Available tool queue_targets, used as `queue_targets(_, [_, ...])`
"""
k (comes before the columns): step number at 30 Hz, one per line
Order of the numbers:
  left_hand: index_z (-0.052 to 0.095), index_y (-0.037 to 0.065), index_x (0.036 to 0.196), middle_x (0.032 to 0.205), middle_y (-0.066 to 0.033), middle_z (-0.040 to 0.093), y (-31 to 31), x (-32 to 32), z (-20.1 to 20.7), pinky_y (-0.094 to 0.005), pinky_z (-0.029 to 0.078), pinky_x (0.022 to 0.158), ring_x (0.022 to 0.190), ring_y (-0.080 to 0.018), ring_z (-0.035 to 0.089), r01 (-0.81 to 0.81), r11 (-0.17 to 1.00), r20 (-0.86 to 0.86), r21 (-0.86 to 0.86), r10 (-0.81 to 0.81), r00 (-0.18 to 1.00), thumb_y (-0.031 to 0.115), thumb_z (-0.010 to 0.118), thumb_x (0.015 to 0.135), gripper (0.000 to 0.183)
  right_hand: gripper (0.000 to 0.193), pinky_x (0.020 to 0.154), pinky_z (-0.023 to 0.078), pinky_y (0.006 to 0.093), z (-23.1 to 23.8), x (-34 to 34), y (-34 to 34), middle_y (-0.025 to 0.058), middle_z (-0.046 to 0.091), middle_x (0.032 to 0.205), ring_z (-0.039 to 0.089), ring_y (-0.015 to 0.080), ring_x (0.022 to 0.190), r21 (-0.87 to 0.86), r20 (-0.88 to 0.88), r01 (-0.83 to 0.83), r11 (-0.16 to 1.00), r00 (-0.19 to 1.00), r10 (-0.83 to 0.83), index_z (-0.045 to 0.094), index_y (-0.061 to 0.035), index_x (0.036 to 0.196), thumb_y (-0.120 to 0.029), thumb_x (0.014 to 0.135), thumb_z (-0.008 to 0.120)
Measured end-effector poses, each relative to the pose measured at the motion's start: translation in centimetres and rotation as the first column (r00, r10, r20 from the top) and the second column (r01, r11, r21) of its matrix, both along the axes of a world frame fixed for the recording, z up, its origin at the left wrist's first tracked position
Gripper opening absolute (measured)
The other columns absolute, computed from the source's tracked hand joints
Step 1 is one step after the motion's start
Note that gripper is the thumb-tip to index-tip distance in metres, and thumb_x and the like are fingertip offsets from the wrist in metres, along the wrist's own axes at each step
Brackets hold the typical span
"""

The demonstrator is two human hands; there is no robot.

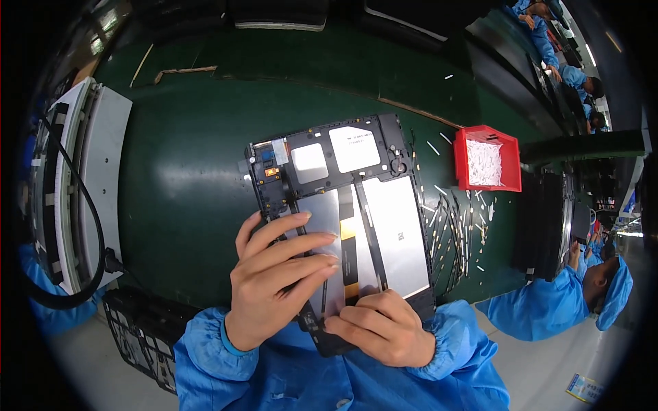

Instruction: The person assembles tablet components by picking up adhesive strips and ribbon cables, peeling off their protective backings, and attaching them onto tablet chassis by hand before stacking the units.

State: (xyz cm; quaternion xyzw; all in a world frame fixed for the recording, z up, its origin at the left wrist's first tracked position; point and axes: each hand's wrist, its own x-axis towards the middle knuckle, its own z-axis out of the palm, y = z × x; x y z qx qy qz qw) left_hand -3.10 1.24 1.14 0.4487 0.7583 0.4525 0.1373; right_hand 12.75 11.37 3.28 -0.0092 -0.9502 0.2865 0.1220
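Note:
An opened tablet lies tilted before me with its inside facing up. Silvery battery panels, black flat cables, a gold-coloured band and white label patches show on it. Across its left side rests my left hand, fingers stretched out over the left battery panel, thumb near the index finger. My right hand is closed at the tablet's lower edge, its fingertips by the lower left corner. What its fingers pinch, if anything, is hidden. A thin dark strip runs between the two hands along the battery's side.
Right of the tablet, loose dark strips and white slips lie scattered on the green table. A red bin holds white slips. A grey-white device with a black cable stands left. Co-workers in blue sit at right.

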Motion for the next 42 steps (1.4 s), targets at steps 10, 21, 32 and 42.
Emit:
queue_targets(10, [0.071, 0.015, 0.101, 0.12, -0.0103, 0.057, -1.7, -0.5, -2.1, -0.0435, 0.023, 0.105, 0.12, -0.0303, 0.046, -0.013, 0.99, -0.073, 0.137, 0.023, 0.997, 0.05, 0.063, 0.076, 0.043, 0.016, 0.063, 0.042, 0.0238, -0.3, 0.2, 0.0, 0.0042, 0.058, 0.122, 0.052, 0.0144, 0.079, 0.02, -0.043, 0.022, 1.0, 0.999, -0.021, 0.066, -0.0057, 0.091, -0.012, 0.076, 0.063])
queue_targets(21, [0.068, 0.028, 0.111, 0.133, -0.0109, 0.045, -3.5, -0.6, -2.2, -0.0462, 0.016, 0.102, 0.128, -0.0343, 0.023, 0.123, 0.985, -0.355, -0.124, -0.159, 0.921, 0.084, 0.02, 0.074, 0.082, 0.027, 0.062, 0.041, 0.0206, 1.1, -0.3, 0.1, 0.0023, 0.064, 0.103, 0.051, 0.0109, 0.074, 0.159, 0.049, -0.037, 0.987, 0.998, 0.03, 0.066, -0.0091, 0.1, -0.023, 0.078, 0.064])
queue_targets(32, [0.07, 0.031, 0.105, 0.143, -0.0157, 0.034, -0.6, -1.6, 0.5, -0.0535, 0.005, 0.108, 0.135, -0.0439, 0.016, -0.01, 0.973, -0.306, -0.232, -0.063, 0.95, 0.04, 0.07, 0.068, 0.039, 0.064, 0.048, 0.032, 0.0223, 3.3, -0.7, 0.6, -0.0038, 0.031, 0.057, 0.037, 0.009, 0.05, 0.059, 0.286, -0.031, 0.998, 0.958, 0.013, 0.057, -0.0037, 0.122, -0.052, 0.081, 0.06])
queue_targets(42, [0.057, 0.023, 0.125, 0.149, -0.0232, 0.01, -0.2, -0.3, 1.6, -0.0631, 0.005, 0.105, 0.135, -0.051, 0.007, 0.015, 0.976, -0.137, -0.216, -0.045, 0.99, 0.031, 0.071, 0.073, 0.054, 0.062, 0.047, 0.03, 0.023, 1.8, 1.2, -1.3, -0.0014, 0.039, 0.056, 0.04, 0.0099, 0.051, 0.301, 0.235, -0.108, 0.947, 0.971, 0.036, 0.057, -0.0016, 0.123, -0.05, 0.084, 0.055])
